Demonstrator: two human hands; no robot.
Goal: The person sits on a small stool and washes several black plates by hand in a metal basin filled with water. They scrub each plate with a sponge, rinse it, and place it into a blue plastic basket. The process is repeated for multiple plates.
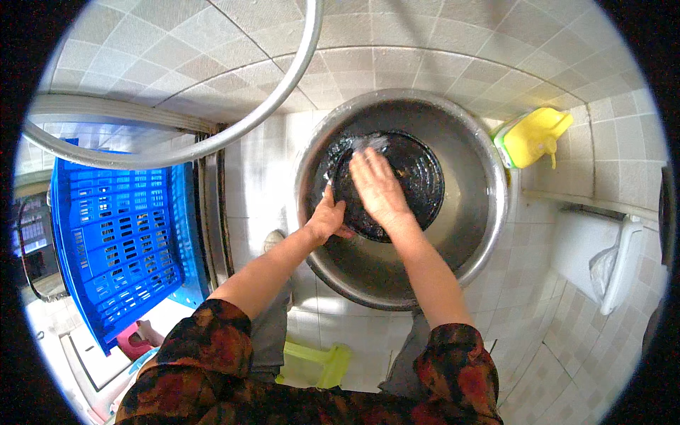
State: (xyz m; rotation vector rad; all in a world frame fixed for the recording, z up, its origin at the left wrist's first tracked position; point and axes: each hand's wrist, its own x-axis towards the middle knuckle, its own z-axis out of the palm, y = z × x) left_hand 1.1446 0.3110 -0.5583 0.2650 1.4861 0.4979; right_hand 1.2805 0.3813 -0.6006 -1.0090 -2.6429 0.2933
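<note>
A wide stainless steel basin point(470, 212) stands on the floor before me with shallow water in it. Inside, tilted against the left part of the basin, is a wet black round tray-like piece point(422, 183) with ring-shaped ridges. My left hand point(328, 217) grips its left edge, thumb on top and fingers underneath. Over its upper face lies my right hand point(378, 186), palm down with the fingers stretched away from me. A blurred whitish patch point(372, 142) shows at those fingertips; whether it is water or a scrubber, I cannot tell.
A yellow plastic jug point(534, 139) leans by the wall right of the basin. Blue slatted crates point(122, 234) are at the left. A grey hose or pipe point(260, 114) curves across the upper left. Between my legs is a yellow-green plastic stool point(332, 366).
</note>
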